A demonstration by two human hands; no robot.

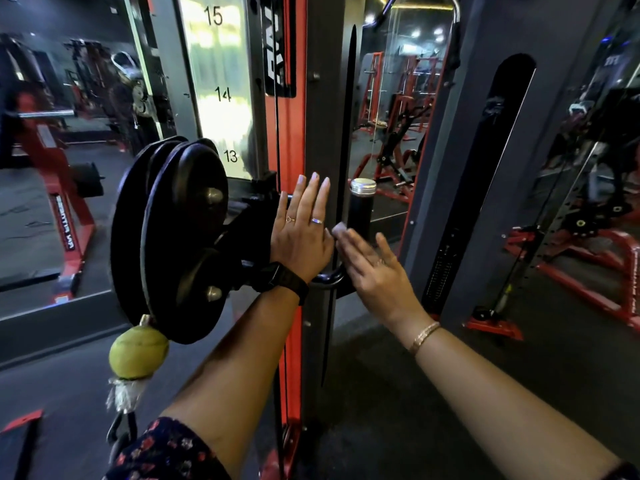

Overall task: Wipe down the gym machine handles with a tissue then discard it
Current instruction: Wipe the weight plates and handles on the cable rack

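A black upright handle (360, 209) with a silver cap stands on the cable machine's carriage, joined below to a curved black bar (329, 277). My left hand (303, 226) is flat, fingers straight up, against the grey upright just left of the handle. My right hand (370, 265) reaches in from the right with straight fingers, its tips at the handle's base. No tissue shows in either hand.
Black pulley wheels (180, 237) sit left of my hands, with a yellow-green ball (138, 351) hanging below them. A red and grey column (294, 133) with numbers 13 to 15 rises behind. Mirrors reflect red gym frames (391, 140). Dark floor lies below.
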